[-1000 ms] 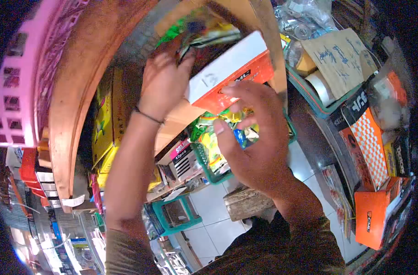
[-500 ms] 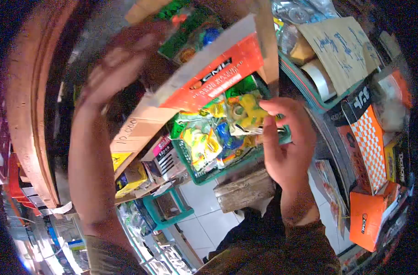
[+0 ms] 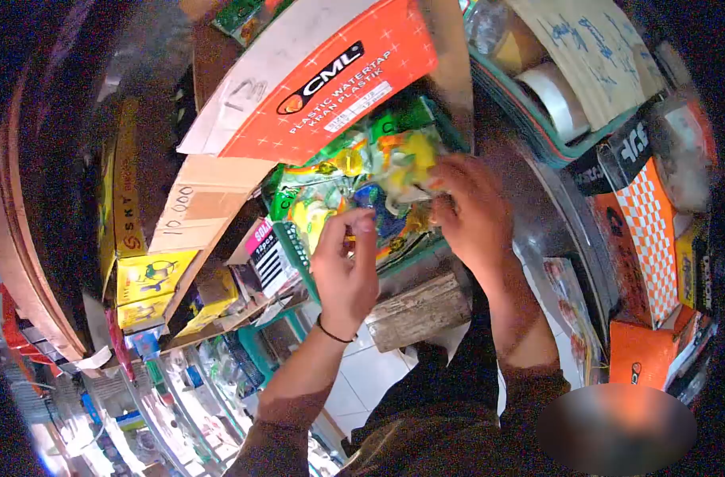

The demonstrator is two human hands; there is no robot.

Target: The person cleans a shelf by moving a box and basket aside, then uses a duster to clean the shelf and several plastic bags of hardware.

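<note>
A green basket (image 3: pixel 410 259) holds several clear packets with yellow, blue and green contents. Over its left part is my left hand (image 3: pixel 346 258), thumb and fingers curled close together near the packets; what they hold, if anything, is too small to make out. My right hand (image 3: pixel 467 208), at the basket's right side, pinches a packet with yellow parts (image 3: pixel 410 163), which is blurred. Just beyond the basket stands an orange and white CML carton (image 3: pixel 330 87).
A cardboard box marked 10.000 (image 3: pixel 189 208) and a yellow box (image 3: pixel 151 278) are on the left. At the right are a green-rimmed basket with a tape roll (image 3: pixel 555 103), an orange checkered box (image 3: pixel 645 246) and an orange box (image 3: pixel 645 350). A wooden block (image 3: pixel 418 312) lies below.
My left hand has come down from the upper left to the basket. The CML carton now stands more fully in view. The packet at my right hand has shifted slightly up and left.
</note>
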